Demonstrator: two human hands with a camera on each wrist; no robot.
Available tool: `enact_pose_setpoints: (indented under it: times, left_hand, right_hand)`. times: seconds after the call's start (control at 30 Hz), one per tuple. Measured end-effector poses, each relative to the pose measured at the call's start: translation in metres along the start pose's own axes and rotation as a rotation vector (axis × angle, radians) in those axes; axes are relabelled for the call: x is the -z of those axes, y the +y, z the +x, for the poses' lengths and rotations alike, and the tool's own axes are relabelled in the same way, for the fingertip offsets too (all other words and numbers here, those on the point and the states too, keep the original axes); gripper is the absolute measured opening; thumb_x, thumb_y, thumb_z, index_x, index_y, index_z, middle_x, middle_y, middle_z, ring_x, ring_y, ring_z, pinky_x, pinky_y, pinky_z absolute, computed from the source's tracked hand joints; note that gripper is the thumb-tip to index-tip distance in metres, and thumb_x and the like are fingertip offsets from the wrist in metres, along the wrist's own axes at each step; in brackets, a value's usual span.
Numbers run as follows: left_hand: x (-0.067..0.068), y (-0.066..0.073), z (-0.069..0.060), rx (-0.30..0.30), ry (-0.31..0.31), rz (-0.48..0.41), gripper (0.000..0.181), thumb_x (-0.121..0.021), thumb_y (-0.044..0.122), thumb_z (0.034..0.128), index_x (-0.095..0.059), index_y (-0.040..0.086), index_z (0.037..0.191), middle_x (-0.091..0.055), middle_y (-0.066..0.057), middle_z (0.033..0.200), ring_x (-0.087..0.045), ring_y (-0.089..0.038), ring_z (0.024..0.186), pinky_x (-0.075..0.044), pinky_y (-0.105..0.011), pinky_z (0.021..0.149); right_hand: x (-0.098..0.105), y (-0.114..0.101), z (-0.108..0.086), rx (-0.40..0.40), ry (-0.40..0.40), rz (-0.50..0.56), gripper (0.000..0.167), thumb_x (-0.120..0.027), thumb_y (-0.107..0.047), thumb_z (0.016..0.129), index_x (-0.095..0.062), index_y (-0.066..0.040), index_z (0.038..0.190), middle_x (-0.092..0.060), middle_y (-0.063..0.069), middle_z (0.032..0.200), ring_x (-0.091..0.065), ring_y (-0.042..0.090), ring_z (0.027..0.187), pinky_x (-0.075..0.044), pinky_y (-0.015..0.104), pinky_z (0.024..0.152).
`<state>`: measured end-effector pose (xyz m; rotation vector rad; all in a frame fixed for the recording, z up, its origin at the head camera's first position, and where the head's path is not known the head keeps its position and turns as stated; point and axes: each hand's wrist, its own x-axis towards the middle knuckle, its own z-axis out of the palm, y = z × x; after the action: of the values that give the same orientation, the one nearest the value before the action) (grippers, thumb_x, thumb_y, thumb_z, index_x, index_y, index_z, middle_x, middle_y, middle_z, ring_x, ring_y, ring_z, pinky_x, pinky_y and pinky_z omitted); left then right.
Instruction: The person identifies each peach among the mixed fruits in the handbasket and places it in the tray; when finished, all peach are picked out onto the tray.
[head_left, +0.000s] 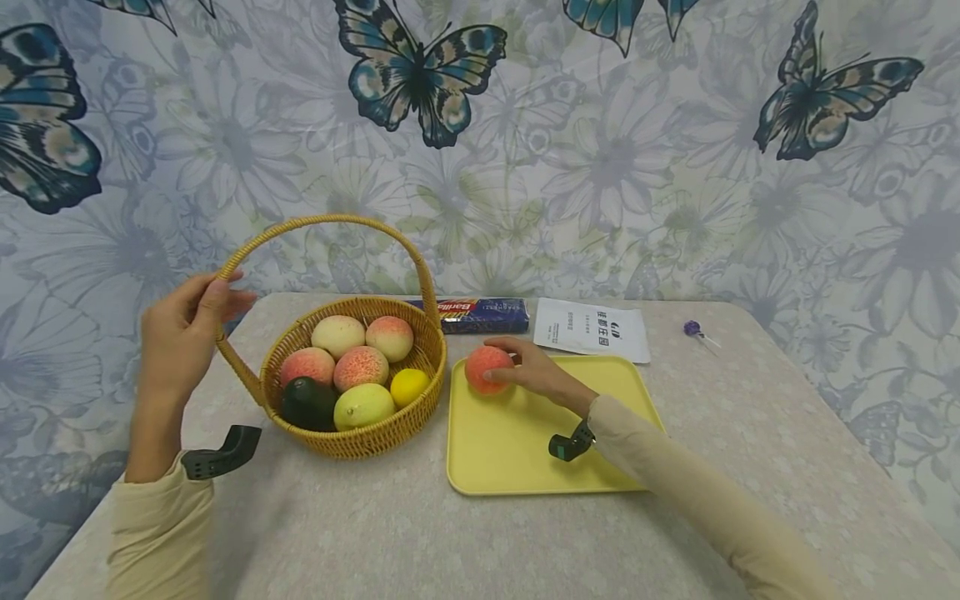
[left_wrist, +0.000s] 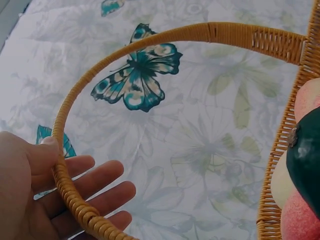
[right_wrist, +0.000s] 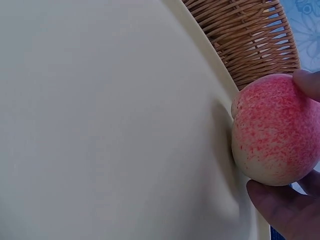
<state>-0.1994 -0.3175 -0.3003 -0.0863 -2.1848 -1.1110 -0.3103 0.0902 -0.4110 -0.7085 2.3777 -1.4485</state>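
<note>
My left hand pinches the arched handle of a wicker basket between thumb and fingers, on its left side. Inside the basket lie several peaches, a dark green avocado, a yellow-green fruit and a small lemon. To the right, my right hand grips a pinkish-red peach with thumb and fingertips. That peach is over the far left corner of a yellow tray, close beside the basket; whether it touches the tray I cannot tell.
Behind the basket and tray lie a blue Barilla spaghetti box and a white printed packet. A purple lollipop rests at the back right of the table. A butterfly-patterned cloth hangs behind.
</note>
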Motion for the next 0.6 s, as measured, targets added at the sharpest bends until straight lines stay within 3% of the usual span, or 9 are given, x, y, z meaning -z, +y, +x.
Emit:
enact_pose_setpoints:
  times: [0.43, 0.6]
  left_hand:
    - [0.0068, -0.0043, -0.0006, 0.032, -0.057, -0.218, 0.033, -0.052, 0.020, 0.0994, -0.062, -0.002, 0.121, -0.072, 0.012, 0.092, -0.067, -0.001, 0.090, -0.047, -0.010, 0.081]
    - [0.0065, -0.0043, 0.0002, 0.032, -0.065, -0.249, 0.034, -0.052, 0.020, 0.0992, -0.060, -0.006, 0.121, -0.072, 0.010, 0.091, -0.068, -0.002, 0.090, -0.048, -0.009, 0.080]
  right_hand:
    - [-0.0029, -0.0003, -0.0002, 0.046, -0.048, -0.038, 0.062, -0.073, -0.020, 0.085, -0.047, -0.008, 0.140, -0.050, 0.010, 0.139, -0.056, 0.028, 0.111, -0.047, 0.035, 0.089]
    - [-0.0050, -0.0010, -0.0026, 0.061, -0.086, -0.019, 0.065, -0.074, -0.016, 0.085, -0.044, -0.005, 0.142, -0.049, 0.012, 0.139, -0.056, 0.028, 0.113, -0.047, 0.037, 0.092]
